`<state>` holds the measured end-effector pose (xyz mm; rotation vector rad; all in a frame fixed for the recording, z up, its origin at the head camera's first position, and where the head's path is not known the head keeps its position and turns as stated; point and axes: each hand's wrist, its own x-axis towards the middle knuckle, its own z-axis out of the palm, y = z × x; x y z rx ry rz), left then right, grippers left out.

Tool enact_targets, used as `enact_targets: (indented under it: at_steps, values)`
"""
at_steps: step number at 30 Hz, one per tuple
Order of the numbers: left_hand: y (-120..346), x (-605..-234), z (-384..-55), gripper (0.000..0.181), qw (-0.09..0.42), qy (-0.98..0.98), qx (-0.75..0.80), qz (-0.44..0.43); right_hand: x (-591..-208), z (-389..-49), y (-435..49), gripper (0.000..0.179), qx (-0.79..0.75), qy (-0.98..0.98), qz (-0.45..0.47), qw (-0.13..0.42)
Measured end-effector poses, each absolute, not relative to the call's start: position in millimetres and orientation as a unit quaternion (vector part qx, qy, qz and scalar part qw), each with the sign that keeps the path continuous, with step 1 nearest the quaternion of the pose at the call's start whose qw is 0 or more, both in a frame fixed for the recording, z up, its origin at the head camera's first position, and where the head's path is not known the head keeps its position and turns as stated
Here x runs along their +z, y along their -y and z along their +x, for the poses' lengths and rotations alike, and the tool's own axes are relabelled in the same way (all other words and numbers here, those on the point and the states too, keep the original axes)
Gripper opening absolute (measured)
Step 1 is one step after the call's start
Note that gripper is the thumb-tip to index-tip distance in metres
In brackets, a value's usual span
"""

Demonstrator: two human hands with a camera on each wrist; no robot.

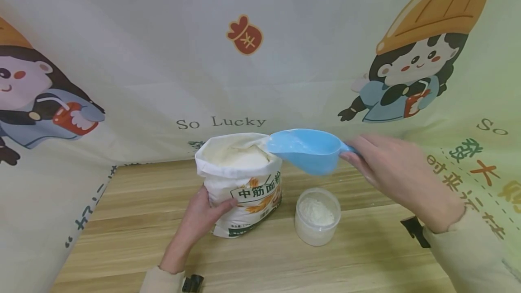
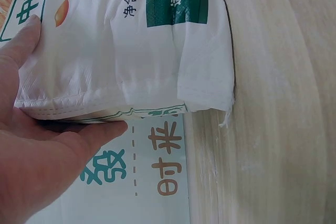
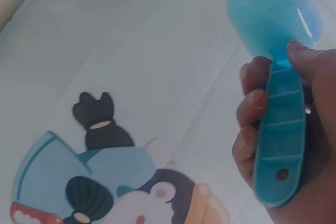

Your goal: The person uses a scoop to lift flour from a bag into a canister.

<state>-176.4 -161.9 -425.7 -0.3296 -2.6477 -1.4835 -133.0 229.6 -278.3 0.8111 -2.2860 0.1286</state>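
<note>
A blue scoop [image 1: 313,148] is gripped by its handle in my right hand [image 1: 390,171], fingers wrapped round it in the right wrist view. Its front lip overlaps the right rim of an open white flour bag [image 1: 240,184], and a little white powder clings inside the scoop. My left hand [image 1: 203,214] holds the bag's left side, thumb on the printed front and fingers behind. Pale flour [image 1: 244,157] shows within the bag's folded-down mouth. Right of the bag, below the scoop, stands a clear round tub [image 1: 317,234] with a heap of white flour [image 1: 316,211] in it.
The wooden tabletop [image 1: 122,234] carries the bag and tub. A printed cloth [image 1: 285,80] with cartoon figures hangs close behind the bag and continues along both sides.
</note>
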Motion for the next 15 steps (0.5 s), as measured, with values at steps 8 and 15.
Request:
enact_targets:
  at_steps: [8, 15]
  values:
    - [161.7, -426.0, -177.2, 0.066, 0.05, 0.862, -0.493, -0.109, -265.2, -141.1, -208.8, 0.068, 0.023, 0.882, 0.304, 0.36]
    - [160.6, -423.5, -174.8, 0.083, 0.054, 0.838, -0.532, -0.104, -261.7, -147.8, -194.0, 0.028, -0.007, 0.891, 0.29, 0.351]
